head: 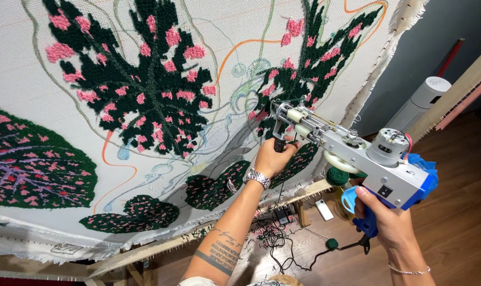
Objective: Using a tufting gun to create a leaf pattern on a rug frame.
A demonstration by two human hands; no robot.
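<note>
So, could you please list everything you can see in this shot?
tufting gun: one, silver body with blue handle, nose against the cloth, right of centre
backing cloth: one, white, stretched on a frame, fills upper left
tufted leaves: several, dark green with pink spots, across the cloth
wooden frame: one, pale wood, along the cloth's lower edge
yarn scraps: a tangle, dark green, on the floor
tower fan: one, white, upper right
left hand: one, wristwatch, gripping the gun's black front grip
right hand: one, bracelet, gripping the blue rear handle
</note>
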